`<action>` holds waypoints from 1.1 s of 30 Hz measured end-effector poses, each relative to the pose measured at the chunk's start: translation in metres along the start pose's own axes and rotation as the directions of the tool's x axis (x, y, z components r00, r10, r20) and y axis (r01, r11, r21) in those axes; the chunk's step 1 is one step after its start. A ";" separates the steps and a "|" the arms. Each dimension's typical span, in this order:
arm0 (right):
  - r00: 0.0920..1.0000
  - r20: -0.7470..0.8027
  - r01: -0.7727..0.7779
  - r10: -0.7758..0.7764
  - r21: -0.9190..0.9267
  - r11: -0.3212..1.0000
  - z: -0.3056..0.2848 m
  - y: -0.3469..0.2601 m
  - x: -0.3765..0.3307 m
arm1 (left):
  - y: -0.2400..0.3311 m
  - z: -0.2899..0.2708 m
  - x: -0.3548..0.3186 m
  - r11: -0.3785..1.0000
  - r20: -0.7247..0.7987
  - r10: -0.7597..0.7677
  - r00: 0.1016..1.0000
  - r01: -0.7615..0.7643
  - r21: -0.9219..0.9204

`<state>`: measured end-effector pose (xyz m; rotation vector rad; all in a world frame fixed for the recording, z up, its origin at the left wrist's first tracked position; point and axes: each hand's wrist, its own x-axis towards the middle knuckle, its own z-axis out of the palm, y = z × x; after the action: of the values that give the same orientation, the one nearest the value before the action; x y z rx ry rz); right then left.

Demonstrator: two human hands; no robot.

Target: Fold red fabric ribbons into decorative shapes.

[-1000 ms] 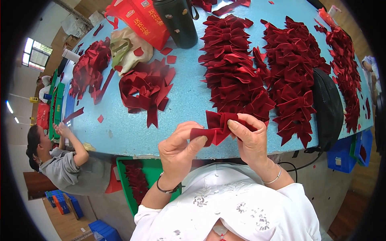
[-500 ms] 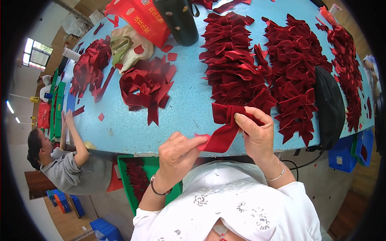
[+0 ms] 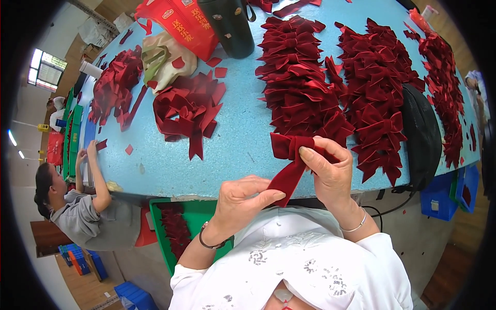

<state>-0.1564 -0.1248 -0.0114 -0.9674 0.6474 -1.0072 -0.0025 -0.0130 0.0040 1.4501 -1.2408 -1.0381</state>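
A dark red velvet bow point(image 3: 283, 146) is held up just above the table's near edge. My right hand point(image 3: 330, 173) pinches it at the centre knot, thumb on the front; the fingers hide its right side. One long ribbon tail point(image 3: 290, 179) hangs from the bow down and to the left. My left hand point(image 3: 238, 202) closes thumb and fingers on the lower end of that tail. Beyond my hands lies a long stack of finished red bows point(image 3: 297, 77), with a second row of bows point(image 3: 374, 88) to its right.
Loose red ribbons point(image 3: 188, 111) lie on the blue table point(image 3: 232, 155), left of centre. Behind them stand a dark bottle point(image 3: 227, 28) and a red bag point(image 3: 178, 26). A black bag point(image 3: 421, 134) sits at right. Below the edge is a green crate point(image 3: 199, 219). A co-worker point(image 3: 95, 206) sits at left.
My left hand has shifted slightly right, its thumb now laid along the tail. The tail has swung from slanting left to hanging more steeply, its dark side showing. My right hand keeps its hold.
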 end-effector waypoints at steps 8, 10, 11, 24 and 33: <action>0.999 0.016 0.042 -0.040 -0.096 0.995 0.002 -0.001 -0.002 | 0.009 0.001 -0.003 0.813 -0.002 -0.344 0.939 0.296 -0.502; 0.994 0.066 0.100 -0.090 -0.158 0.982 0.003 -0.003 -0.002 | 0.010 0.001 0.000 0.675 0.220 -0.384 0.897 0.435 -0.596; 0.989 0.092 0.130 -0.114 -0.189 0.973 0.004 -0.003 -0.003 | 0.011 0.001 0.000 0.596 0.331 -0.386 0.861 0.506 -0.623; 0.958 0.174 0.265 -0.229 -0.225 0.937 -0.003 0.004 -0.001 | -0.004 0.016 0.003 0.265 0.662 -0.327 0.674 0.738 -0.621; 0.913 0.203 0.399 -0.355 -0.249 0.883 -0.005 0.002 0.008 | -0.010 0.019 0.001 0.347 0.535 -0.373 0.758 0.649 -0.677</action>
<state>-0.1565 -0.1331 -0.0155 -1.4533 0.4917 -1.1880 -0.0188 -0.0157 -0.0095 0.8753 -0.2171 -2.0143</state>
